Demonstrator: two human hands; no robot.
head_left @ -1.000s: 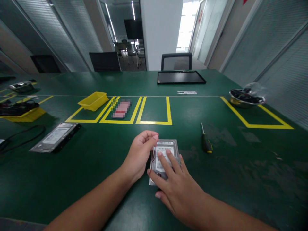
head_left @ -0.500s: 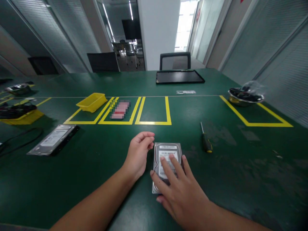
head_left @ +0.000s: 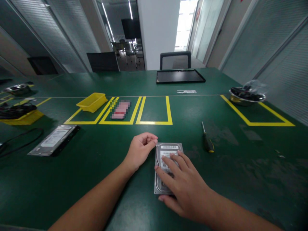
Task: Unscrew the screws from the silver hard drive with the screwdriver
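Observation:
A silver hard drive (head_left: 160, 187) with a white label lies flat on the green table, its top and left side showing. My right hand (head_left: 186, 186) rests across it, fingers spread over the label and thumb by the near edge. At the drive's far left corner is my left hand (head_left: 141, 149), thumb and fingers pinched together; whatever is between the fingertips is too small to make out. To the right lies a screwdriver (head_left: 207, 141) with a black and yellow handle, its shaft pointing away from me.
Another hard drive (head_left: 54, 139) lies at the left, near a black cable (head_left: 26, 133). Farther back are a yellow tray (head_left: 92, 102), a blurred-out pinkish object (head_left: 121, 109), and a dark flat panel (head_left: 180, 76). At the right, a metal bowl (head_left: 246, 98) holds dark items and clear plastic.
My left fingertips have moved slightly right, onto the drive's far left corner. My right hand has shifted a little on the drive, its fingers still spread.

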